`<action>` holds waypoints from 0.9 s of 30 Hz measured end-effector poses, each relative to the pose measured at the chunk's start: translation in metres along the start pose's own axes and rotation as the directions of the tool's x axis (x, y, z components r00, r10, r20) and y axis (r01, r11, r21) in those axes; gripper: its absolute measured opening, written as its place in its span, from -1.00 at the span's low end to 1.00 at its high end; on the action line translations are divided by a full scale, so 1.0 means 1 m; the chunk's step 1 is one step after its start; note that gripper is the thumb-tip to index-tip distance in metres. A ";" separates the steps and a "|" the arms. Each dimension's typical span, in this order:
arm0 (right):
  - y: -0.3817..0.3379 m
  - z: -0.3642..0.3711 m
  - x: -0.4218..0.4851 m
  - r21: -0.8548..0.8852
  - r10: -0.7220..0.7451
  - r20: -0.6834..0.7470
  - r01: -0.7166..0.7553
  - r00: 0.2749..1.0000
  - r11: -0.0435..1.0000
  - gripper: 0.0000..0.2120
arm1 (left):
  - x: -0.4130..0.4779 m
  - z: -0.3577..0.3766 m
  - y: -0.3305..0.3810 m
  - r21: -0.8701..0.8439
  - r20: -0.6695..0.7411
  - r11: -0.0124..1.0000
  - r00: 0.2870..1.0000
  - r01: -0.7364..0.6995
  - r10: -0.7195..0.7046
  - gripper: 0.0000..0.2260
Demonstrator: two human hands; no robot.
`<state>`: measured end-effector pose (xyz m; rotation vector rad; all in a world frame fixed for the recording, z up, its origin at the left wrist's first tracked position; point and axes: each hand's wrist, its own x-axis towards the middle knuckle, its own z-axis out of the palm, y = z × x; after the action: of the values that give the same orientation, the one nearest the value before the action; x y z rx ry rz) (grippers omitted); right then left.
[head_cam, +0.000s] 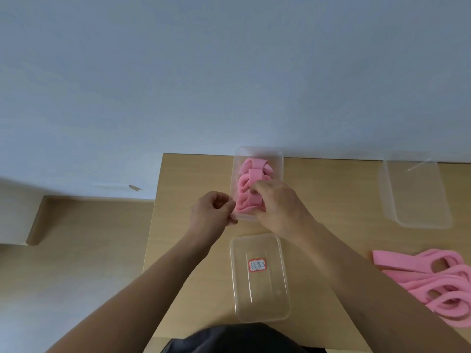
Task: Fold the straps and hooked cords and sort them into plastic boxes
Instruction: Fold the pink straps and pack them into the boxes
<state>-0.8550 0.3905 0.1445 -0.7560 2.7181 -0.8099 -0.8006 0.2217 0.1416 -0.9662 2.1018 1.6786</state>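
Observation:
A clear plastic box [279, 159] at the back of the wooden table holds folded pink straps [251, 174]. My right hand [279, 207] is over the near end of this box, fingers closed on a folded pink strap inside it. My left hand [212, 212] rests against the box's left near corner, fingers curled at its rim. A loose heap of pink straps [433, 278] lies on the table at the right.
A clear lid or box with a red-bordered label [257, 264] lies near me in front of the filled box. Another clear plastic box [415, 192] stands at the back right. The table's left edge [153, 225] drops to a wooden floor.

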 end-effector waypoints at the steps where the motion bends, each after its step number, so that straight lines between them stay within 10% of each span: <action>1: 0.000 0.001 0.000 -0.038 -0.006 0.004 0.006 1.000 0.999 -0.74 | 0.000 0.000 0.000 -0.007 0.000 1.000 1.000 0.002 -0.002 -0.97; 6: -0.010 0.002 0.001 -0.292 0.054 -0.066 -0.071 0.996 0.954 -0.69 | -0.001 0.002 -0.002 -0.010 -0.010 1.000 1.000 -0.006 0.006 -0.97; 18: -0.019 -0.019 -0.021 0.059 -0.090 -0.053 0.093 0.995 0.994 -0.75 | -0.037 -0.020 -0.003 0.419 0.017 0.860 0.950 -0.291 0.312 -0.78; 27: -0.042 0.013 -0.151 0.028 0.302 -0.119 -0.301 0.946 0.953 -0.57 | -0.087 -0.019 -0.023 0.604 0.285 0.582 0.829 -0.545 0.481 -0.70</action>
<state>-0.7054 0.4344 0.1645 -0.2812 2.8351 -0.8186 -0.7176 0.2297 0.1816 -0.0312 2.7730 0.9243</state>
